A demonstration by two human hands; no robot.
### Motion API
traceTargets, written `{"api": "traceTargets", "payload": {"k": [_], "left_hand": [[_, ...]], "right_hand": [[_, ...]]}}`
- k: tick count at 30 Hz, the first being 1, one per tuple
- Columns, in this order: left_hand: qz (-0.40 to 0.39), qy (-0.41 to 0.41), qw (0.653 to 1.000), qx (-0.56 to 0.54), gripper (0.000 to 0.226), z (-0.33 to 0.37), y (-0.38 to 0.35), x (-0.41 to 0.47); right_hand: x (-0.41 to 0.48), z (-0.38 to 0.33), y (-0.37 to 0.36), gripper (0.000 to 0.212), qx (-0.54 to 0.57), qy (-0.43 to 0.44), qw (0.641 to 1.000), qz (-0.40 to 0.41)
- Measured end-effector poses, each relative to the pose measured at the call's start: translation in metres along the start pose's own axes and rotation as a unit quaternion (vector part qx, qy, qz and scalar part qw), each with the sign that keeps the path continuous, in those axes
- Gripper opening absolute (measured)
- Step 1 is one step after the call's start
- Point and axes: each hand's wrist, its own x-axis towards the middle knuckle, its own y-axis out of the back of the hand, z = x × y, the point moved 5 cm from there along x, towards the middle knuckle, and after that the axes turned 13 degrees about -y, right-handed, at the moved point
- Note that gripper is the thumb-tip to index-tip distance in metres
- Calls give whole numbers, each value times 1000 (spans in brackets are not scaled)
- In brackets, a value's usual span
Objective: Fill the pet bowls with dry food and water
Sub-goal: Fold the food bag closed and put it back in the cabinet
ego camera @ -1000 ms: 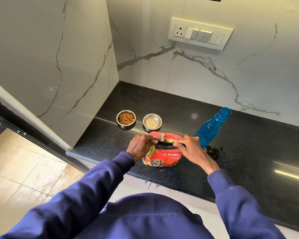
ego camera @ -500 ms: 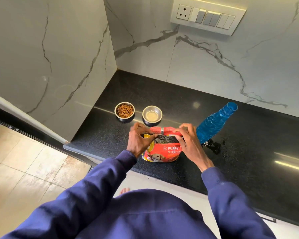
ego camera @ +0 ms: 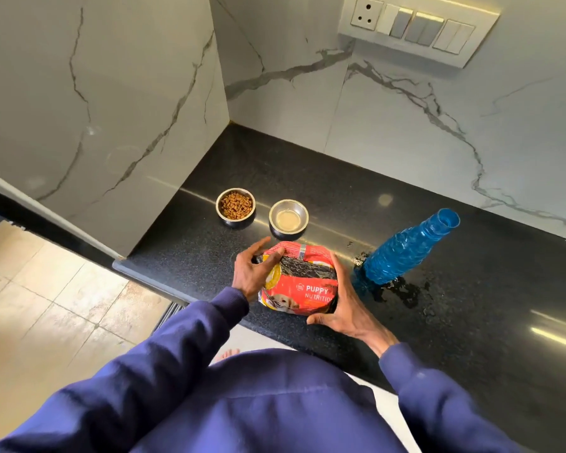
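bag: we see the food bag point(ego camera: 303, 289), a glossy, crinkled red pouch printed "PUPPY NUTRITION", standing on the tabletop point(ego camera: 438, 322) near its front edge; the top is folded down, showing the dark inner film.
left grip: the left grip point(ego camera: 252, 276) is at 9 o'clock of the bag, fingers loosely spread, one digit resting on the top-left corner, not clamped.
right grip: the right grip point(ego camera: 343, 302) is at 3 o'clock, fingers wrapped up the bag's side and thumb hooked at the lower front edge, holding it.
kibble bowl: the kibble bowl point(ego camera: 237, 223) is round steel at 11 o'clock of the bag, filled with brown kibble point(ego camera: 236, 206).
water bowl: the water bowl point(ego camera: 299, 209) is matching steel at 12 o'clock, with shallow pale liquid.
bottle: the bottle point(ego camera: 402, 250) is ribbed blue plastic, mouth uncapped, at 3 o'clock beyond the right grip, base in a puddle point(ego camera: 402, 295).
tabletop: polished black speckled stone.
wall: white veined marble point(ego camera: 406, 132).
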Motion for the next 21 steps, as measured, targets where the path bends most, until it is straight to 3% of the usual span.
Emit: {"api": "traceTargets", "payload": {"k": [2,8,12,15,19,21], "left_hand": [[5,30,999,-9,89,-5,1,-1],[-15,81,988,-128,44,6,-10,-1],[-8,109,983,-151,51,11,-6,-2],[-11,88,986,-141,51,29,3,-1],[-54,36,984,-163,34,81,17,5],[-87,14,985,-151,40,112,28,10]], "right_hand": [[6,1,-1,151,11,-2,1000,3],[16,-9,6,146,36,9,999,32],[11,-22,4,137,47,20,996,67],[5,-39,7,135,50,31,993,104],[-9,-82,18,131,59,84,982,160],[-17,-110,26,131,60,103,975,190]]}}
